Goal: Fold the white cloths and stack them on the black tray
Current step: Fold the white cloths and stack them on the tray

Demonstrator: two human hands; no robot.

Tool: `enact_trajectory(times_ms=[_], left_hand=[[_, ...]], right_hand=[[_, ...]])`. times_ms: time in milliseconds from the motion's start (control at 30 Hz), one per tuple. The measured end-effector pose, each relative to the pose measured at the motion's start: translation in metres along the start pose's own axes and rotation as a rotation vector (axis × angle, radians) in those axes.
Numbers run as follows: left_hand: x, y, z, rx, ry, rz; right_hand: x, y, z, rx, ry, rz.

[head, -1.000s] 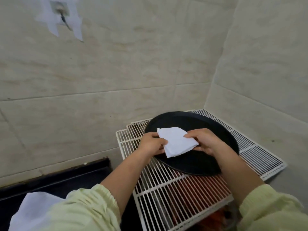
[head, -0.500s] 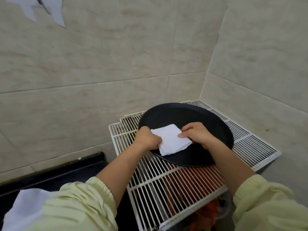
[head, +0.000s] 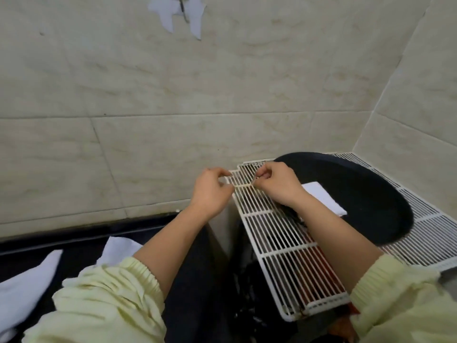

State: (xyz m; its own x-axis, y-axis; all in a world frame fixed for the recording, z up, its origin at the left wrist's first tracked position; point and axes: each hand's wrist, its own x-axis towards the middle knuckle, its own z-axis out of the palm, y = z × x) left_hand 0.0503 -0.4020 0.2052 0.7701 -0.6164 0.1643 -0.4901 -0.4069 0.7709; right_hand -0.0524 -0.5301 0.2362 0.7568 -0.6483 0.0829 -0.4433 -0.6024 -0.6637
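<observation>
**Cloth [head: 321, 198] folded on tray [head: 371, 206]; more wait at left**

One folded cloth lies flat on the near-left part of the black tray, which sits on a wire rack [head: 272, 233] at right. The left hand [head: 210, 191] and right hand [head: 277, 186] hover close together at the rack's far-left corner, fingers [head: 267, 169] loosely curled, pinching nothing. One stacking step looks done. The next move calls for a reach left and near, to the loose cloths [head: 24, 288] on the dark tabletop [head: 81, 246].
</observation>
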Motion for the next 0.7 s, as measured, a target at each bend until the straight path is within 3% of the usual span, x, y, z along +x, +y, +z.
enact_trajectory(times_ms=[200,467,700], left_hand=[[-0.039,-0.087,-0.09,0.002,0.085,-0.151],[-0.124,-0.245,-0.159,0.145,0.037,-0.415],[-0.176,-0.325,-0.167,0.123,-0.07,-0.526]], right_hand=[[-0.017,-0.082,0.097,-0.042,-0.151,-0.113],[-0.068,-0.125,0.253,-0.003,-0.402,0.021],[-0.099,-0.131,0.35,-0.022,-0.458,0.115]])
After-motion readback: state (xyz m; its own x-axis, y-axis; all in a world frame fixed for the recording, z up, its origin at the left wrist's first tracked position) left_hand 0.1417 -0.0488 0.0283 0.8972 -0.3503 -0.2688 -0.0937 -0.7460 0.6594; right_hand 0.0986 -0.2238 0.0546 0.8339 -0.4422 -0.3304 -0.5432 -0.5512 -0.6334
